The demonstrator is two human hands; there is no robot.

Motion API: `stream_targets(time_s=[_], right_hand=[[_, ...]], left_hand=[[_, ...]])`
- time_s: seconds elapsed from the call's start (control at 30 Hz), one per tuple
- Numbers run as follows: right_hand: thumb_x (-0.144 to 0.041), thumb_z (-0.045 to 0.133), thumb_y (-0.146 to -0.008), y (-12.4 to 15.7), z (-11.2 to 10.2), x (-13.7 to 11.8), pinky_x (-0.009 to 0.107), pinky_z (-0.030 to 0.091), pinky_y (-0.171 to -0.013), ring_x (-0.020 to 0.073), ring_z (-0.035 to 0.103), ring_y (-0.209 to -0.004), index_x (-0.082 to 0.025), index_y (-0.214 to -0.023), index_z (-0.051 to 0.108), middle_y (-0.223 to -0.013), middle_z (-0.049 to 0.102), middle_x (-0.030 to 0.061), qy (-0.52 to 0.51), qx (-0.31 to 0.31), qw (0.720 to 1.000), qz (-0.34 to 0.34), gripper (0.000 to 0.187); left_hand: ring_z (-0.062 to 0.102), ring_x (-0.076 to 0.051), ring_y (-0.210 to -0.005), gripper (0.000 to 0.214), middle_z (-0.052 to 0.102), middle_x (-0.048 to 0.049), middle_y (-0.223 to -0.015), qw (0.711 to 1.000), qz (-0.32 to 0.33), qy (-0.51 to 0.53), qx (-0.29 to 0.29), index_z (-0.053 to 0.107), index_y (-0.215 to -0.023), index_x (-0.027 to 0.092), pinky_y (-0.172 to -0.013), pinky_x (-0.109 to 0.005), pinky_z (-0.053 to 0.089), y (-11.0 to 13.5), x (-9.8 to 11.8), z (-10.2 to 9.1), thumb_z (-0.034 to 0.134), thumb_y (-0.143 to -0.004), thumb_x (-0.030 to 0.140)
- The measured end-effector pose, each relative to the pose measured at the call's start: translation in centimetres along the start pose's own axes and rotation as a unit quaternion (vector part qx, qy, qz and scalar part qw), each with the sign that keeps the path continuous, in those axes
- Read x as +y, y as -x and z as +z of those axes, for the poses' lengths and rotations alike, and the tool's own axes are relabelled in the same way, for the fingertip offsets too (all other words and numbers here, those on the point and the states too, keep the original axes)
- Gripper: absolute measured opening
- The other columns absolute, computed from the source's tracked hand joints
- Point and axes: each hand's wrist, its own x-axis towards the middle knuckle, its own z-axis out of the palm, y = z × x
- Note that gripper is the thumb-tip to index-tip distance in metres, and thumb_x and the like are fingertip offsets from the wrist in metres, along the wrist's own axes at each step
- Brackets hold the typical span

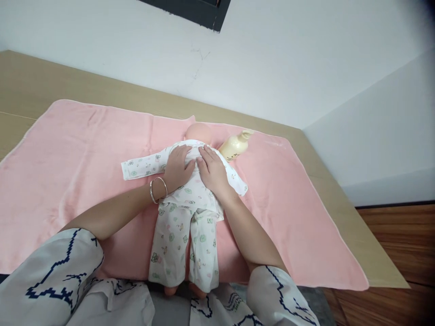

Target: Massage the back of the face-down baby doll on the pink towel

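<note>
A baby doll (198, 132) with a bald, smooth head lies stretched out, its head away from me and its feet at the near edge. It wears a white printed long-sleeved top (190, 194) and matching trousers (170, 246). My left hand (176, 168) rests flat on the left of its upper body, fingers extended. Beside it, my right hand (213, 172) lies on the right of the upper body, also flat with fingers stretched out. Both hands touch the cloth and hold nothing. Close to the doll's right-side shoulder lies a cream pump bottle (234, 146), tilted.
A pink blanket (112, 131) is spread under the doll over a light wooden table (68, 74). White walls (272, 54) rise behind and to the right. Brown wood panels (401, 235) show at the right. A bangle (151, 192) circles my left wrist.
</note>
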Motion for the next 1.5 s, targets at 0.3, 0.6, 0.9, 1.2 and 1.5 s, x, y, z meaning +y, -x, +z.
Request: stream_targets(time_s=[0.3,0.6,0.9,1.2,1.5], right_hand=[[-0.041,0.038,-0.1,0.0,-1.0,-0.2,0.055,0.033,-0.12,0.0345,0.038,-0.147,-0.006,-0.143,0.05,-0.152,0.048,0.0228,0.046,0.005,0.997,0.068,0.057],[-0.02,0.035,-0.096,1.7,-1.1,-3.3,0.055,0.035,-0.12,0.0347,0.046,-0.142,-0.001,-0.139,0.053,-0.146,0.054,0.0237,0.107,-0.009,0.994,0.036,0.05],[-0.031,0.038,-0.098,-0.3,-1.2,-0.3,0.053,0.029,-0.124,0.0324,0.037,-0.148,-0.001,-0.147,0.044,-0.155,0.044,0.0224,0.047,-0.055,0.996,0.047,0.057],[-0.025,0.033,-0.1,2.0,-0.7,-3.6,0.054,0.033,-0.12,0.0359,0.047,-0.141,0.002,-0.14,0.051,-0.145,0.053,0.0272,0.137,-0.009,0.99,0.032,0.052],[-0.03,0.032,-0.102,-0.5,-1.5,0.0,0.05,0.035,-0.12,0.0275,0.045,-0.142,-0.011,-0.132,0.057,-0.146,0.056,0.0179,0.038,-0.035,0.999,0.015,0.043]], left_hand=[[0.046,-0.031,-0.141,0.039,0.058,-0.0178,-0.141,0.998,0.009,-0.044,-0.032,0.054,-0.129,0.012,-0.121,-0.054,0.035,1.0,1.1,-0.5,0.047,-0.094,0.028],[0.044,-0.034,-0.142,0.049,0.055,-0.0213,-0.145,0.99,-0.025,-0.084,-0.109,0.051,-0.136,0.007,-0.12,-0.055,0.035,-1.6,-0.7,-0.5,0.045,-0.093,0.028],[0.038,-0.033,-0.147,0.046,0.048,-0.0239,-0.15,0.982,0.04,-0.15,-0.109,0.05,-0.139,0.004,-0.123,-0.053,0.031,0.9,3.3,-1.6,0.037,-0.098,0.022],[0.05,-0.033,-0.136,0.043,0.059,-0.023,-0.138,0.983,0.025,-0.14,-0.117,0.056,-0.13,0.005,-0.118,-0.054,0.037,-1.2,1.1,-1.3,0.043,-0.093,0.022],[0.041,-0.034,-0.144,0.042,0.051,-0.0236,-0.146,0.98,0.058,-0.143,-0.125,0.053,-0.134,0.006,-0.119,-0.054,0.037,1.4,3.9,-1.8,0.039,-0.096,0.018]])
